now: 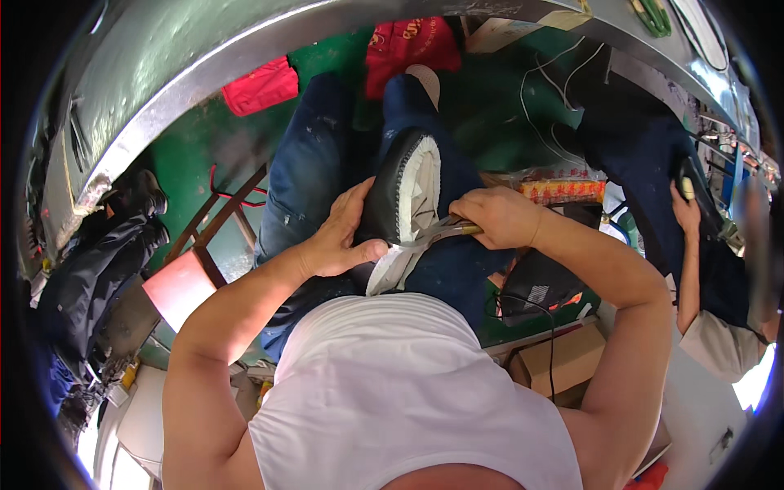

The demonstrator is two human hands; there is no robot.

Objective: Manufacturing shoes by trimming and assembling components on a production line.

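Observation:
A black shoe upper (388, 192) lies across my lap, its pale underside (420, 192) turned up and to the right, with stitches along the edge. My left hand (343, 237) grips the shoe's left side near its lower end, fingers along the black upper and thumb stretched toward the underside. My right hand (494, 216) is closed round the handle of a metal hand tool (437, 234), which looks like pincers. The tool's curved head meets the shoe's edge close to my left thumb. Its exact jaws are too small to make out.
Red cloth bags (412, 49) lie on the green floor (314, 57) ahead. A metal bench edge (184, 86) curves across the front. A wooden stool (184, 282) stands left; a black bag (539, 282) and cardboard box (567, 359) sit right. A co-worker's hand (686, 208) holds something at far right.

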